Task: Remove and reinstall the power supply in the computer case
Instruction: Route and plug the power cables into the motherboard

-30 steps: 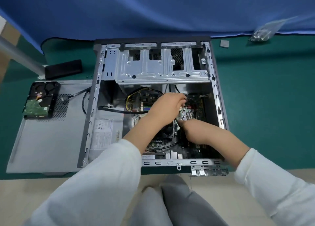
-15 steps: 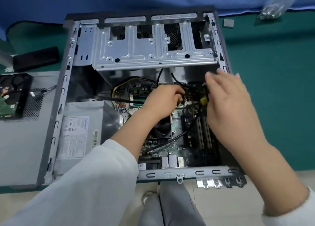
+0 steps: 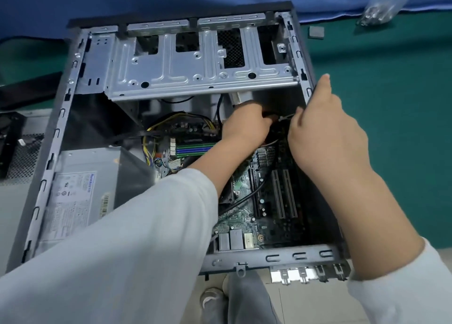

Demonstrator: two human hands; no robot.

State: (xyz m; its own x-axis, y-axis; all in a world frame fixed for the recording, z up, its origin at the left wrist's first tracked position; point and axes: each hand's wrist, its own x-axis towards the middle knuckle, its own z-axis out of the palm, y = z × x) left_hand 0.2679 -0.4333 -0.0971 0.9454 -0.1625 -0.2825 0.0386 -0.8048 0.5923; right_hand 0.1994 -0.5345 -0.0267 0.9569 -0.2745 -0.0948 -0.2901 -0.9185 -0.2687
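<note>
A green table (image 3: 403, 128) carries the open computer case (image 3: 61, 133), which lies on its side with its interior facing up, and a blue cloth (image 3: 122, 3) hangs along the table's far edge. Across the far part of the case runs the grey metal drive cage (image 3: 186, 71). In the near-left corner of the case sits the power supply (image 3: 80, 189), a grey box with a label on top, and from its far-right side yellow and black cables (image 3: 176, 118) loop toward the motherboard (image 3: 269, 213), which fills the right half of the case floor. The left hand (image 3: 244, 128), in a white sleeve (image 3: 110, 250), reaches deep into the case just below the drive cage, with fingers curled round something dark; what it is cannot be made out. The right hand (image 3: 325, 133) is at the case's right wall, one finger raised along the rim, the others bent toward a pale wire; whether they grip it cannot be told. On the table at the far right lie a clear plastic bag (image 3: 384, 5) and a small grey square (image 3: 316, 32).
</note>
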